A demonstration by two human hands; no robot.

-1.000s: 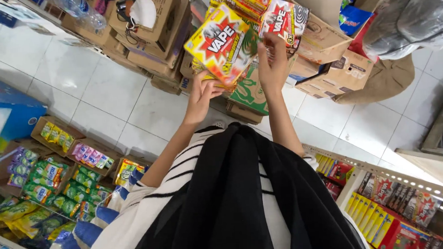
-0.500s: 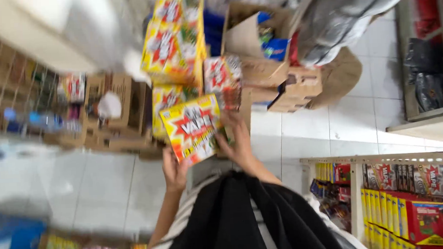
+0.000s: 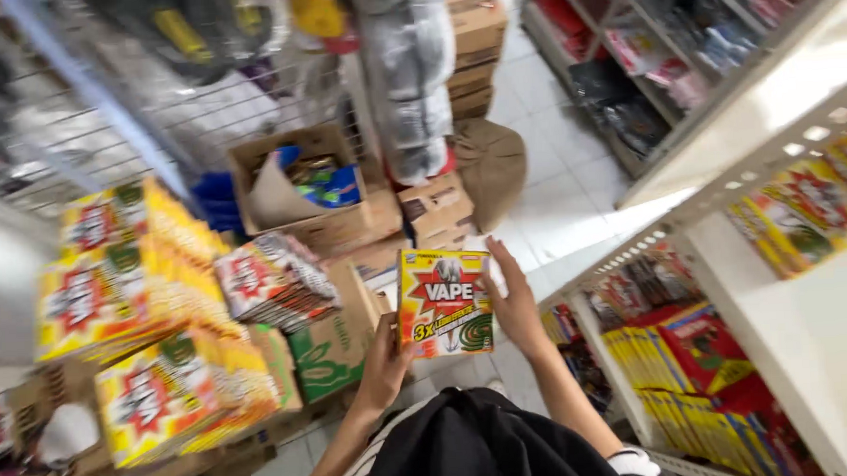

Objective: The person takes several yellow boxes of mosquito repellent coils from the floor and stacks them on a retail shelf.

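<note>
Two hands hold one flat yellow cardboard box with a red starburst and a green coil printed on it [image 3: 444, 302], lifted in front of the person's chest above the white tiled floor [image 3: 574, 189]. The left hand [image 3: 383, 363] grips the box at its lower left corner, thumb on the front face. The right hand [image 3: 515, 305] presses flat against the box's right edge, fingers spread and pointing up. The box stands upright, its printed front turned toward the camera.

To the left, stacks of matching yellow boxes [image 3: 131, 308] rest on brown cardboard cartons [image 3: 324, 347]. A white metal shelf [image 3: 774, 204] with more yellow and red packs stands at the right.

Half a second ago the box was tilted and held farther left, close against the stacks; now it is upright, apart from them, nearer the shelf, and the view has swung to the right.
</note>
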